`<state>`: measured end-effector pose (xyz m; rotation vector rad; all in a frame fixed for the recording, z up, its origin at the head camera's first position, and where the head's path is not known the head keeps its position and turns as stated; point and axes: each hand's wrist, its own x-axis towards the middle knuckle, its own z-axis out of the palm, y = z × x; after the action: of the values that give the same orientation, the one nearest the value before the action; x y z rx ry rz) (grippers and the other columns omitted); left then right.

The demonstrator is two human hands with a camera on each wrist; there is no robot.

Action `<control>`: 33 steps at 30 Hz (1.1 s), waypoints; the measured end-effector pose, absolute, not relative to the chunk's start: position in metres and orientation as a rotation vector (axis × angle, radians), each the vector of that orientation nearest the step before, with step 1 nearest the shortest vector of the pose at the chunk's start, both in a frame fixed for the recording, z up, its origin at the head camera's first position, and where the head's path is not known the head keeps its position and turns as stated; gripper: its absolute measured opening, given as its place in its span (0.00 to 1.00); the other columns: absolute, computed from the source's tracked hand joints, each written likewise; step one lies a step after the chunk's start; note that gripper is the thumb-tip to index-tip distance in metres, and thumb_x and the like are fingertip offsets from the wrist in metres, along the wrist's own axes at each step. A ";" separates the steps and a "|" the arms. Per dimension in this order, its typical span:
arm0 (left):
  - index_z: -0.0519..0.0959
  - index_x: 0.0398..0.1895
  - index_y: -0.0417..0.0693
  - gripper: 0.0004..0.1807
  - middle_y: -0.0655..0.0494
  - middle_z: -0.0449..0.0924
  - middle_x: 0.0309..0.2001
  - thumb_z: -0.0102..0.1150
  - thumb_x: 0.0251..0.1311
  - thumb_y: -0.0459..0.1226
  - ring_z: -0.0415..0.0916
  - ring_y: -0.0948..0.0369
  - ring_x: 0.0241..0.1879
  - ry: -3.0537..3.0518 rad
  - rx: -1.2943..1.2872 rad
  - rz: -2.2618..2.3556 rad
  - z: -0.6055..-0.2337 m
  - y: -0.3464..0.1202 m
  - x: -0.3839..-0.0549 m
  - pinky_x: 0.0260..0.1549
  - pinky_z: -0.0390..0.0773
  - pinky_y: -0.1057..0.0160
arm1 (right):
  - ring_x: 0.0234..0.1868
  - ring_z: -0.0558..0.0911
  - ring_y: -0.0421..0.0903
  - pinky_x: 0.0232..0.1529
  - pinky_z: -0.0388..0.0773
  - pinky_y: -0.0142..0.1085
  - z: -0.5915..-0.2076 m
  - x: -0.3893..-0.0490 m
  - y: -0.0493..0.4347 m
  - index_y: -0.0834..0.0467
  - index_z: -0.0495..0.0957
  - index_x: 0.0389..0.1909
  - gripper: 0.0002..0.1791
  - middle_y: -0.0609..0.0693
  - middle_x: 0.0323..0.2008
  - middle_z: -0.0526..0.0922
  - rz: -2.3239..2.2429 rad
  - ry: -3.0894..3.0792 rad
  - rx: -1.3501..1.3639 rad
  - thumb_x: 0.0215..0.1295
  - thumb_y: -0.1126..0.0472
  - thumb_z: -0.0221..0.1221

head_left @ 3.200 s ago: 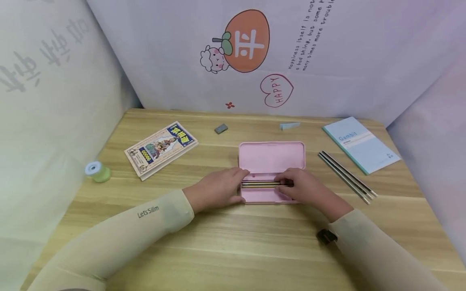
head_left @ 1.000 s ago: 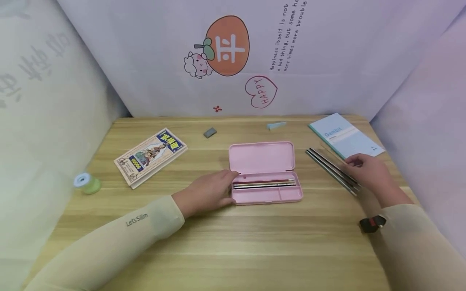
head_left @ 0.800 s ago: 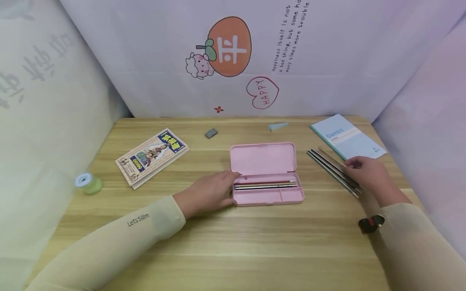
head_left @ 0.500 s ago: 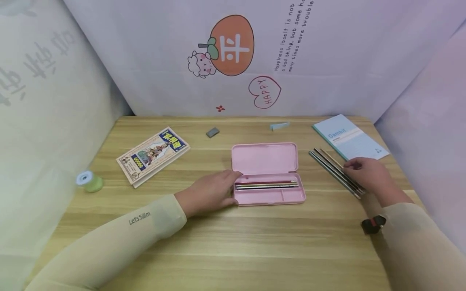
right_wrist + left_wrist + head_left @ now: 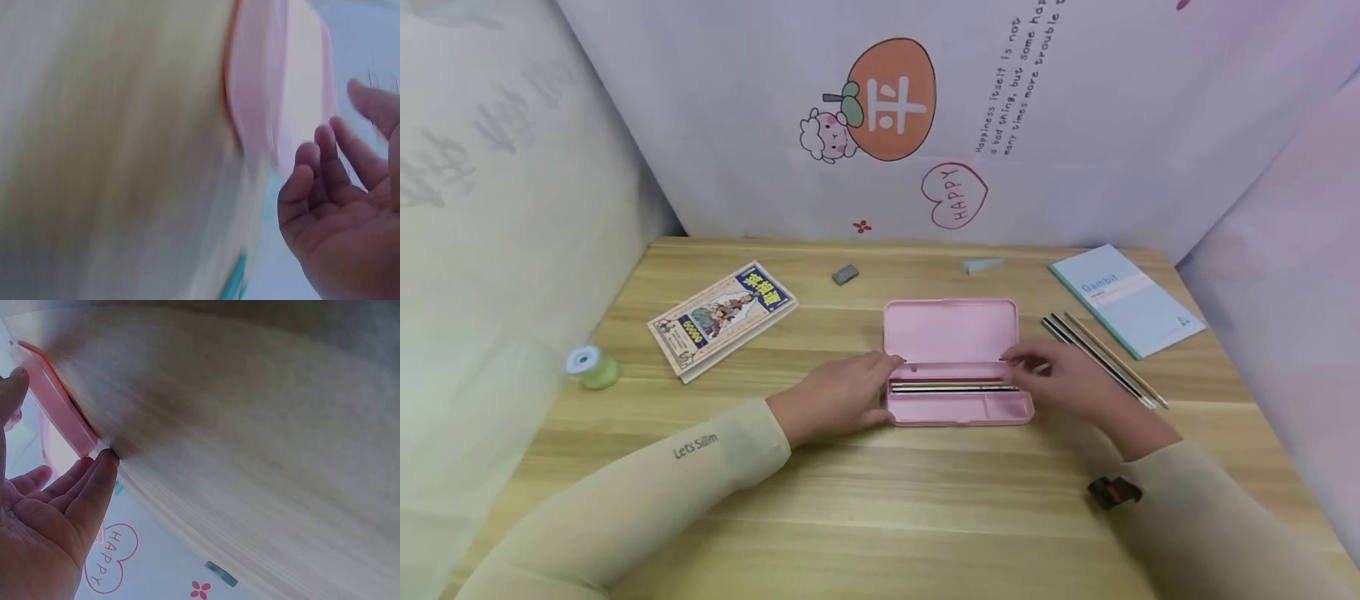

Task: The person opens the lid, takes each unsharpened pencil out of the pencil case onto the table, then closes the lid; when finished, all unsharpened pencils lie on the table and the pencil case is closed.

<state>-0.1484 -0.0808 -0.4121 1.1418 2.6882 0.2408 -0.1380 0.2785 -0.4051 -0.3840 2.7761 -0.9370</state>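
Observation:
A pink pencil case (image 5: 951,329) lies on the table with its lid folded back, and several pencils (image 5: 947,387) lie lengthwise in its long compartment. My left hand (image 5: 842,396) holds the case's left end, thumb at the front corner and fingers at the back; the left wrist view shows the fingertips (image 5: 107,459) against the case. My right hand (image 5: 1063,379) hovers at the case's right end, covering the pencil ends there. In the right wrist view its thumb and fingers are apart with nothing between them. Three pencils (image 5: 1105,360) lie side by side to the right.
A pale blue notebook (image 5: 1127,300) lies at the back right. Behind the case are a grey eraser (image 5: 845,274) and a small light-blue wedge-shaped item (image 5: 982,265). An illustrated book (image 5: 722,321) and a green container with a white top (image 5: 595,367) are at left.
My right hand laid a wooden pencil beside the others on the right, let go, and moved left to the case. My left hand has stayed on the case.

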 end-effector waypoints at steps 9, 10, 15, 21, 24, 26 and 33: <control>0.61 0.78 0.43 0.44 0.48 0.72 0.69 0.64 0.68 0.57 0.73 0.56 0.67 2.647 1.192 0.240 -0.421 -0.071 -0.149 0.65 0.75 0.56 | 0.44 0.81 0.47 0.49 0.82 0.47 -0.431 -0.127 0.240 0.59 0.86 0.52 0.17 0.49 0.46 0.85 -0.923 2.777 -0.490 0.64 0.59 0.73; 0.60 0.78 0.43 0.44 0.48 0.72 0.70 0.64 0.68 0.57 0.73 0.56 0.67 2.648 1.200 0.235 -0.421 -0.071 -0.150 0.66 0.75 0.56 | 0.46 0.81 0.48 0.51 0.82 0.49 -0.431 -0.127 0.239 0.60 0.86 0.53 0.17 0.50 0.47 0.85 -0.911 2.787 -0.509 0.64 0.59 0.72; 0.60 0.78 0.43 0.44 0.49 0.71 0.70 0.63 0.69 0.56 0.72 0.56 0.67 2.657 1.197 0.231 -0.418 -0.072 -0.153 0.67 0.74 0.57 | 0.51 0.82 0.52 0.56 0.81 0.55 -0.428 -0.129 0.232 0.61 0.85 0.57 0.19 0.54 0.50 0.84 -0.808 2.813 -0.559 0.66 0.60 0.70; 0.60 0.78 0.44 0.45 0.49 0.71 0.70 0.64 0.68 0.58 0.72 0.56 0.67 2.667 1.158 0.232 -0.415 -0.076 -0.154 0.66 0.74 0.57 | 0.53 0.81 0.53 0.58 0.79 0.56 -0.424 -0.135 0.223 0.59 0.85 0.57 0.19 0.54 0.52 0.85 -0.720 2.815 -0.587 0.67 0.59 0.70; 0.60 0.78 0.44 0.44 0.49 0.71 0.70 0.63 0.69 0.57 0.72 0.56 0.67 2.670 1.158 0.232 -0.414 -0.078 -0.153 0.66 0.75 0.56 | 0.54 0.82 0.54 0.58 0.79 0.57 -0.424 -0.138 0.221 0.58 0.86 0.56 0.17 0.54 0.52 0.85 -0.694 2.813 -0.604 0.67 0.60 0.70; 0.60 0.78 0.44 0.44 0.49 0.71 0.70 0.63 0.69 0.57 0.72 0.56 0.67 2.673 1.158 0.230 -0.414 -0.080 -0.153 0.65 0.75 0.56 | 0.53 0.82 0.55 0.57 0.79 0.57 -0.425 -0.140 0.219 0.57 0.87 0.55 0.17 0.55 0.51 0.85 -0.661 2.808 -0.633 0.67 0.60 0.69; 0.60 0.78 0.45 0.43 0.50 0.72 0.69 0.63 0.69 0.57 0.73 0.56 0.66 2.690 1.134 0.230 -0.415 -0.083 -0.151 0.62 0.78 0.55 | 0.47 0.80 0.50 0.52 0.80 0.53 -0.427 -0.145 0.211 0.55 0.88 0.49 0.11 0.52 0.46 0.83 -0.612 2.791 -0.649 0.67 0.59 0.70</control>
<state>-0.1514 -0.0834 -0.4152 1.1344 2.6898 0.2304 -0.1448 0.2108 -0.4271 -0.6485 2.7908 -0.6118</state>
